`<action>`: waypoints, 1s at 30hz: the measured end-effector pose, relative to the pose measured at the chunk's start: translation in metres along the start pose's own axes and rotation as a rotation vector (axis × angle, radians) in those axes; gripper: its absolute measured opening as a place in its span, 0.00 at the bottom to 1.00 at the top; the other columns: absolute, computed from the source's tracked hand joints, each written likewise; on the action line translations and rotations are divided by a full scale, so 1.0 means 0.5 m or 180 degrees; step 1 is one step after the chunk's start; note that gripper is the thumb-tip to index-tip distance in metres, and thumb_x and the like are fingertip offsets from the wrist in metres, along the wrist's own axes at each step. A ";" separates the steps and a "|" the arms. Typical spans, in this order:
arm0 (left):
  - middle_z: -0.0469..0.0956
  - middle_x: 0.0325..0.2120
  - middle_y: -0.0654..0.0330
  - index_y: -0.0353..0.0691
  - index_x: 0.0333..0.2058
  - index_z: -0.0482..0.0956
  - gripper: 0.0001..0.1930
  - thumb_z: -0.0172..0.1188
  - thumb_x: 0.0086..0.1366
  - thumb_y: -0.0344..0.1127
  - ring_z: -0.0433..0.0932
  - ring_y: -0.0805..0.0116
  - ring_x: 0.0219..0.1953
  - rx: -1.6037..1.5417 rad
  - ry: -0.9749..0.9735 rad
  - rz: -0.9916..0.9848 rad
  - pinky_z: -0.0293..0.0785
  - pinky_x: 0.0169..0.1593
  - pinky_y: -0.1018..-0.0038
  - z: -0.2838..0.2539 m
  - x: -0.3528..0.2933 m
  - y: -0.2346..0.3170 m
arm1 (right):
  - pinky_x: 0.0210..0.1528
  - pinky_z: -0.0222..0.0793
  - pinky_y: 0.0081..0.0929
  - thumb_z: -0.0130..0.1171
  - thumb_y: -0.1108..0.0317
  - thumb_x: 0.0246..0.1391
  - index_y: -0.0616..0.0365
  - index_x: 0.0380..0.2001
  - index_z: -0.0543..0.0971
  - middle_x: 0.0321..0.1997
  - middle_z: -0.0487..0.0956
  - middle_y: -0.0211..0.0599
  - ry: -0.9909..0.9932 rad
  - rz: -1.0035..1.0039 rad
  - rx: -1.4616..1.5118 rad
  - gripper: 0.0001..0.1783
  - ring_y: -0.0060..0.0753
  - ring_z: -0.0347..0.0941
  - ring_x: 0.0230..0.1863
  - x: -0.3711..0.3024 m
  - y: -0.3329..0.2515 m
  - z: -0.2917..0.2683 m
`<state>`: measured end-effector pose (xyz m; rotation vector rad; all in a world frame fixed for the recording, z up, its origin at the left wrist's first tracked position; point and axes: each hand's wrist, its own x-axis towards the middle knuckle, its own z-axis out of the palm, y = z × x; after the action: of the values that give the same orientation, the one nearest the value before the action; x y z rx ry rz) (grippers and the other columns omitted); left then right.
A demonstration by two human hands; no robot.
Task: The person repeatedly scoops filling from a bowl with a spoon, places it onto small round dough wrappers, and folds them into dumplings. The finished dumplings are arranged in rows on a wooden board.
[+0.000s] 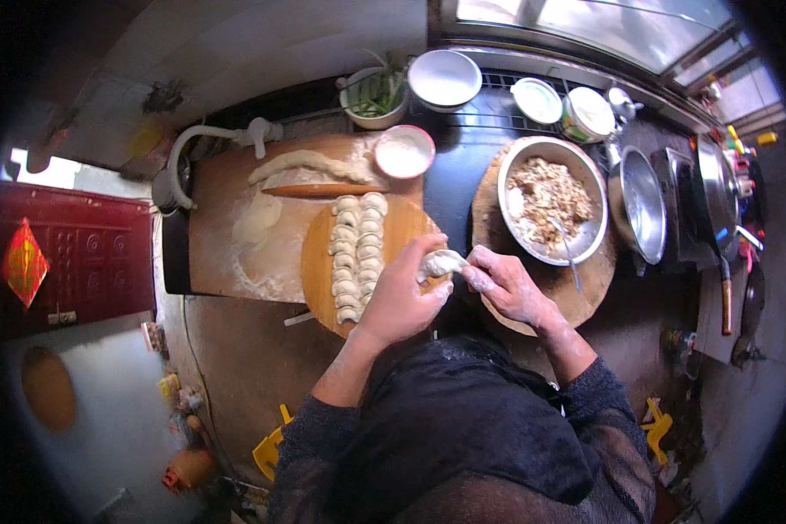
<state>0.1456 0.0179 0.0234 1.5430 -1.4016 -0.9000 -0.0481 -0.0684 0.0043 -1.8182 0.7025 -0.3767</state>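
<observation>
Between my two hands, in front of my body, is a pale dumpling (444,263) dusted with flour. My left hand (408,286) cups it from the left, and the fingers of my right hand (508,284) pinch its right end. Just left of my left hand, a round wooden board (318,278) carries two rows of folded dumplings (345,253). To the right of my hands stands a large bowl of minced filling (548,196) with a spoon (570,253) in it. This bowl rests on a thick round chopping block (546,297).
A floured board (214,236) at the left bears a rolling pin (319,189), a dough rope (299,162) and a flour bowl (404,152). At the back stand a white bowl (444,79) and a potted plant (374,98). A metal basin (642,205) and a wok (717,188) stand at right.
</observation>
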 end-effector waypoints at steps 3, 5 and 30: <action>0.78 0.46 0.53 0.37 0.53 0.73 0.22 0.60 0.59 0.25 0.79 0.64 0.47 0.0372 -0.0140 -0.0352 0.76 0.50 0.69 -0.027 -0.008 -0.029 | 0.31 0.66 0.41 0.53 0.64 0.66 0.61 0.34 0.68 0.26 0.68 0.52 -0.0169 0.0062 -0.0048 0.11 0.58 0.65 0.27 0.026 -0.016 0.028; 0.77 0.45 0.55 0.36 0.53 0.72 0.20 0.57 0.60 0.22 0.79 0.71 0.46 -0.0340 -0.0008 -0.1000 0.77 0.50 0.74 -0.026 -0.015 -0.045 | 0.31 0.68 0.43 0.54 0.68 0.63 0.60 0.34 0.69 0.26 0.70 0.50 -0.0126 -0.0290 -0.0542 0.08 0.58 0.71 0.29 0.046 -0.024 0.058; 0.74 0.52 0.51 0.46 0.54 0.74 0.21 0.56 0.61 0.31 0.73 0.48 0.55 0.1961 0.1038 -0.1165 0.70 0.58 0.57 -0.286 0.039 -0.490 | 0.18 0.60 0.14 0.60 0.62 0.63 0.50 0.41 0.72 0.25 0.72 0.24 0.2508 0.2295 0.1502 0.09 0.15 0.64 0.19 -0.238 0.171 0.056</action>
<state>0.3732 0.0198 -0.1470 2.3459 -1.2325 -0.3886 -0.1483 0.0079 -0.0756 -0.8404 1.5868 -0.6990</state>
